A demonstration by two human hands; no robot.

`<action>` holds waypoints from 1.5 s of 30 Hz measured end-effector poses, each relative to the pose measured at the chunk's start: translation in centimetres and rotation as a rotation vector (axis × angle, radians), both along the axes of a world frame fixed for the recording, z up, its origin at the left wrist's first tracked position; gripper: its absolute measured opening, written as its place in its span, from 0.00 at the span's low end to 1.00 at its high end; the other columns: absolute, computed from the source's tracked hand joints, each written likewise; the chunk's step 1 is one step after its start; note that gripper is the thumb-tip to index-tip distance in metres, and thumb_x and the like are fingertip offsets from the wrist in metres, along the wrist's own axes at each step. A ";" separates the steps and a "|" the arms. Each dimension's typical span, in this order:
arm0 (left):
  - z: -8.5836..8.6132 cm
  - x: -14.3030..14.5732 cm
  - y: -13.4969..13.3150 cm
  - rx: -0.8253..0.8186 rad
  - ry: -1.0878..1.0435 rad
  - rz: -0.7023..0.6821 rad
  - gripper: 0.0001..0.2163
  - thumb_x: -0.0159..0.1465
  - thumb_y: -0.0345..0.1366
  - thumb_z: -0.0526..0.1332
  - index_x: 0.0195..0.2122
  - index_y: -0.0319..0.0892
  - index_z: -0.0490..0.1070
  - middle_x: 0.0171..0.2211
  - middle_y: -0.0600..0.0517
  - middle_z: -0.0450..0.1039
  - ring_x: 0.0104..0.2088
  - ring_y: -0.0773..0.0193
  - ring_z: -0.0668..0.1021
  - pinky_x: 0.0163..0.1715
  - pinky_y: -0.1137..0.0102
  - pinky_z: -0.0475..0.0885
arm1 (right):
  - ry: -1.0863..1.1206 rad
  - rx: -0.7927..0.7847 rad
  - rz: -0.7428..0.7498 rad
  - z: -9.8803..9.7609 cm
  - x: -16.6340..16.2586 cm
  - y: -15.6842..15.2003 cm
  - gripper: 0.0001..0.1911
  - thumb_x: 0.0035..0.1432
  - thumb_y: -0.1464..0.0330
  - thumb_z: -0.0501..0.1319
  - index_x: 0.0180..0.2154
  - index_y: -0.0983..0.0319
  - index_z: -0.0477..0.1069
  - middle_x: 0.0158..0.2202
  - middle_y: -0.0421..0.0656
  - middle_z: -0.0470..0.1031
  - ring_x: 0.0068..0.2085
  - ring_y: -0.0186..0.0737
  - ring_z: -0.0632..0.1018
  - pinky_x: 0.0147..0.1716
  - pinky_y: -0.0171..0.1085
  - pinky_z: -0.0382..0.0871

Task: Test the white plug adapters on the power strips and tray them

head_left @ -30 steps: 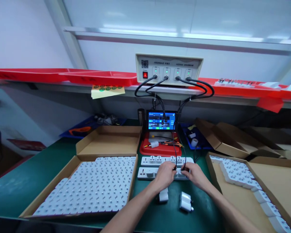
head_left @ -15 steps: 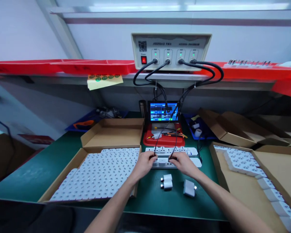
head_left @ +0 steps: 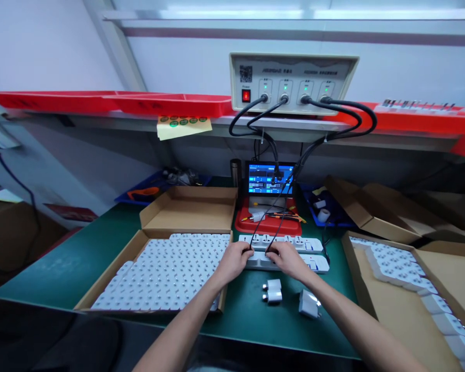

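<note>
Fingers pinched, my left hand (head_left: 233, 262) holds the end of a thin black cable (head_left: 257, 227) at the left part of the nearer white power strip (head_left: 320, 263). Close by on the same strip, my right hand (head_left: 289, 260) pinches a second black cable (head_left: 280, 227). My fingertips cover both cable ends, so I cannot tell whether they are plugged in. White blocks, apparently plug chargers, sit on the strip between my hands. On the green table in front lie a pair of white plug chargers (head_left: 272, 291) and another white charger (head_left: 309, 304).
An open carton (head_left: 147, 233) full of white chargers stands left; a partly filled carton (head_left: 391, 310) stands right. Behind are another power strip (head_left: 313, 245), a red tray (head_left: 242, 223) and a lit screen (head_left: 270, 179). A tester box (head_left: 294, 80) with black cables sits on the shelf above.
The view has swung left, so things appear further right. My right hand has moved slightly left along the strip, nearer my left hand. Both hands still pinch the cables.
</note>
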State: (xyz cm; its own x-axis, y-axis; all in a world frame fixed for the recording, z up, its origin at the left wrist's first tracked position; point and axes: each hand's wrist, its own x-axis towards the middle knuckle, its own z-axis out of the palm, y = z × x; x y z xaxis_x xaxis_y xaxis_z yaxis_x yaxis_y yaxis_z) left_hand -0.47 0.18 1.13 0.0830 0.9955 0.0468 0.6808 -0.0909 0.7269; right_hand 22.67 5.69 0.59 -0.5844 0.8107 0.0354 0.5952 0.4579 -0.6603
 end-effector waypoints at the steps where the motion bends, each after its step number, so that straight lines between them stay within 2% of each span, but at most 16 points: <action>1: -0.1 0.1 -0.1 0.018 0.021 -0.007 0.08 0.68 0.31 0.62 0.33 0.41 0.79 0.35 0.49 0.82 0.39 0.58 0.80 0.43 0.66 0.68 | -0.007 0.001 0.001 0.0 0.0 0.0 0.08 0.69 0.69 0.64 0.40 0.61 0.83 0.39 0.44 0.86 0.41 0.44 0.82 0.42 0.38 0.66; 6: -0.5 0.6 -0.7 0.091 0.113 -0.028 0.10 0.70 0.27 0.59 0.33 0.42 0.77 0.37 0.47 0.79 0.41 0.57 0.78 0.45 0.65 0.70 | -0.030 0.036 0.017 -0.3 -0.3 -0.5 0.06 0.69 0.71 0.64 0.40 0.62 0.81 0.41 0.45 0.85 0.44 0.45 0.81 0.44 0.38 0.67; 12: -0.3 0.4 -0.6 0.079 0.134 -0.045 0.09 0.71 0.28 0.59 0.34 0.43 0.76 0.38 0.48 0.78 0.42 0.56 0.79 0.46 0.64 0.71 | -0.057 0.079 0.031 -0.5 -0.2 -0.9 0.06 0.70 0.72 0.63 0.42 0.62 0.80 0.43 0.46 0.83 0.46 0.45 0.81 0.48 0.39 0.70; 15: 0.3 0.2 -1.2 0.102 0.153 0.012 0.03 0.72 0.31 0.62 0.43 0.43 0.76 0.41 0.48 0.79 0.43 0.54 0.80 0.46 0.62 0.73 | -0.088 0.116 0.029 0.3 2.1 -0.5 0.08 0.71 0.67 0.64 0.49 0.61 0.80 0.47 0.48 0.84 0.51 0.49 0.81 0.52 0.41 0.71; 18: 1.0 1.2 -2.3 0.271 0.226 0.111 0.08 0.75 0.36 0.61 0.53 0.43 0.74 0.46 0.44 0.78 0.48 0.50 0.80 0.50 0.58 0.75 | -0.193 0.163 0.026 1.1 6.1 -0.1 0.18 0.70 0.64 0.67 0.58 0.60 0.77 0.55 0.52 0.82 0.58 0.54 0.79 0.58 0.46 0.70; 19: 1.1 2.1 -2.6 0.324 0.261 0.093 0.10 0.77 0.37 0.59 0.55 0.43 0.73 0.49 0.42 0.78 0.50 0.49 0.79 0.52 0.57 0.75 | -0.258 0.168 0.027 1.3 7.5 -0.1 0.20 0.68 0.65 0.68 0.59 0.60 0.76 0.57 0.53 0.81 0.59 0.56 0.79 0.59 0.47 0.70; 21: 1.1 4.7 -2.8 0.366 0.344 -0.038 0.12 0.78 0.37 0.55 0.58 0.43 0.73 0.52 0.40 0.78 0.53 0.47 0.79 0.55 0.55 0.76 | -0.392 0.157 0.034 1.2 9.5 -0.2 0.21 0.65 0.68 0.69 0.59 0.61 0.76 0.57 0.54 0.81 0.59 0.59 0.79 0.57 0.47 0.71; 25: 0.5 10.8 -1.4 0.245 0.524 -0.327 0.14 0.72 0.27 0.56 0.57 0.41 0.74 0.51 0.38 0.79 0.51 0.45 0.81 0.52 0.54 0.79 | -0.469 0.111 0.029 -0.1 10.9 -0.5 0.12 0.66 0.73 0.63 0.50 0.61 0.77 0.49 0.51 0.84 0.51 0.55 0.83 0.49 0.42 0.72; 27: 0.2 13.1 -0.1 0.144 0.579 -0.371 0.17 0.67 0.24 0.60 0.56 0.38 0.75 0.50 0.35 0.80 0.51 0.44 0.82 0.51 0.53 0.80 | -0.430 0.114 0.021 -0.5 11.1 -0.5 0.11 0.66 0.74 0.61 0.48 0.60 0.78 0.49 0.50 0.85 0.51 0.54 0.84 0.49 0.41 0.72; 29: 0.1 14.3 1.0 0.036 0.601 -0.383 0.19 0.63 0.22 0.61 0.55 0.37 0.75 0.50 0.33 0.80 0.50 0.41 0.83 0.50 0.51 0.81 | -0.367 0.140 -0.007 -0.3 11.7 -0.4 0.12 0.67 0.72 0.61 0.50 0.60 0.78 0.52 0.52 0.84 0.53 0.54 0.83 0.51 0.42 0.73; 33: 0.4 14.4 1.6 -0.039 0.575 -0.402 0.18 0.63 0.22 0.61 0.54 0.36 0.77 0.50 0.33 0.81 0.49 0.40 0.84 0.49 0.51 0.81 | -0.140 0.190 -0.091 2.1 13.5 -0.4 0.20 0.75 0.59 0.56 0.58 0.59 0.77 0.57 0.54 0.83 0.55 0.56 0.83 0.56 0.49 0.75; 36: 1.5 13.5 0.6 0.068 0.345 -0.294 0.17 0.70 0.27 0.59 0.59 0.40 0.76 0.52 0.36 0.79 0.51 0.44 0.82 0.53 0.53 0.79 | 0.057 0.144 -0.129 4.7 14.0 -1.3 0.24 0.76 0.52 0.55 0.59 0.58 0.78 0.56 0.53 0.83 0.54 0.55 0.82 0.56 0.49 0.76; 39: 2.9 12.1 -0.7 0.144 -0.144 -0.101 0.17 0.77 0.37 0.54 0.61 0.46 0.75 0.53 0.41 0.77 0.52 0.52 0.81 0.56 0.56 0.78 | 0.218 0.060 -0.142 6.4 12.6 -2.5 0.25 0.76 0.50 0.54 0.59 0.56 0.79 0.54 0.52 0.82 0.52 0.53 0.82 0.52 0.48 0.78; 40: 3.4 11.4 -1.1 0.120 -0.331 -0.037 0.16 0.77 0.40 0.55 0.61 0.46 0.76 0.53 0.43 0.77 0.50 0.54 0.81 0.54 0.57 0.79 | 0.258 0.029 -0.127 6.6 11.7 -2.9 0.25 0.76 0.50 0.54 0.59 0.55 0.79 0.54 0.51 0.82 0.52 0.53 0.82 0.51 0.47 0.79; 42: 4.0 9.7 -1.8 0.013 -0.684 0.089 0.18 0.75 0.47 0.58 0.59 0.45 0.75 0.50 0.44 0.78 0.43 0.57 0.82 0.43 0.62 0.81 | 0.323 -0.039 -0.075 6.7 9.2 -3.5 0.25 0.76 0.49 0.53 0.59 0.54 0.80 0.52 0.51 0.82 0.48 0.52 0.82 0.46 0.47 0.81; 45: 4.2 5.3 -2.8 -0.075 -0.965 0.259 0.22 0.69 0.52 0.65 0.57 0.43 0.73 0.42 0.49 0.77 0.31 0.64 0.79 0.25 0.72 0.72 | 0.350 -0.085 0.052 6.2 4.1 -4.1 0.26 0.76 0.48 0.54 0.61 0.53 0.79 0.51 0.51 0.82 0.44 0.51 0.82 0.44 0.48 0.82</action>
